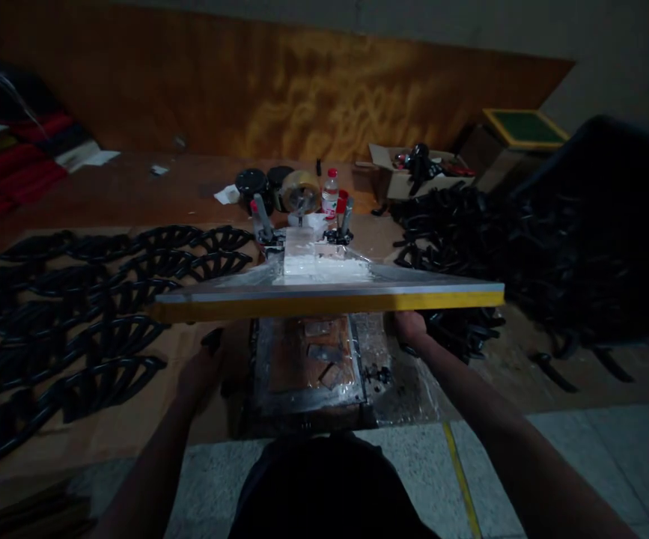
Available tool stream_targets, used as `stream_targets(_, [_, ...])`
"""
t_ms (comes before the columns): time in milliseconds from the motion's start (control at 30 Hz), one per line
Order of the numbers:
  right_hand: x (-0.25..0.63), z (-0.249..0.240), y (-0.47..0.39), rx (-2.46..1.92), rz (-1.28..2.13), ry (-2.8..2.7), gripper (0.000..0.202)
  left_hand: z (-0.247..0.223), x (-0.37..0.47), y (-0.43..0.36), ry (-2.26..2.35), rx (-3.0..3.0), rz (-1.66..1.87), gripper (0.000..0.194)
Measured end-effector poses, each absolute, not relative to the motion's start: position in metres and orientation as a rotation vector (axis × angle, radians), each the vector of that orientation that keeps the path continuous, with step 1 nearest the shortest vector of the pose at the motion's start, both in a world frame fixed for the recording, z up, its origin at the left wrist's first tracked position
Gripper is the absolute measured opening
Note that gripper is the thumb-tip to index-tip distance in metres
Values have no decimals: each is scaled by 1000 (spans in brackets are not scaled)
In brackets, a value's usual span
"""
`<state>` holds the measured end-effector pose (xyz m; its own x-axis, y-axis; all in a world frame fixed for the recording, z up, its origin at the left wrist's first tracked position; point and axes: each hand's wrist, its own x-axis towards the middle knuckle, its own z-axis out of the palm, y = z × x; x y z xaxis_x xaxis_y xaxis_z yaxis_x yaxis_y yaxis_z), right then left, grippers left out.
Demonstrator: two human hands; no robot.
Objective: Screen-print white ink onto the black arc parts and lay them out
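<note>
A screen frame with a yellow front edge is tilted up, its far side at two clamps. White paste lies on it. Below the frame is a flat base plate with tape pieces on it. To the left of the plate, my left hand is dim and holds a small black part. My right hand is just under the frame's right end, beside black parts; its fingers are mostly hidden.
Rows of black curved parts lie on cardboard at the left. Black parts are heaped at the right beside a large dark container. Tape, a bottle and an open box stand at the back.
</note>
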<state>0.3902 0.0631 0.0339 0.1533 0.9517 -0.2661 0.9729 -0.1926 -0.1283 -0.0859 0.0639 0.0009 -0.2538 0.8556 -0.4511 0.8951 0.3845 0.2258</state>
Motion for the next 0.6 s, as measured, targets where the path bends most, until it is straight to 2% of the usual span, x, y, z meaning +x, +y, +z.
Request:
stream_targets(167, [415,34,59,2322,-397,2105,30,-7,-92,56,2130,1511,-292,62])
stream_targets(267, [398,42,53,2408,-547,2376,20,15,-82,59,2174,1540,-300,62])
stream_targets(333, [366,45,46,2456,-786,2460,21,39,-69,68,2147,1594,-44,53])
stream_targets(433, [301,40,32,2409,-950,2501,29,89,-38,84,1896,1475,651,45])
stream_targets(533, [249,30,21,2244,-708,2566,27,140,-3,89,1575,1329,1182,42])
stream_targets(600, [235,25,18,2064,-491,2640,28,165,14,84,1464,1314,1302,43])
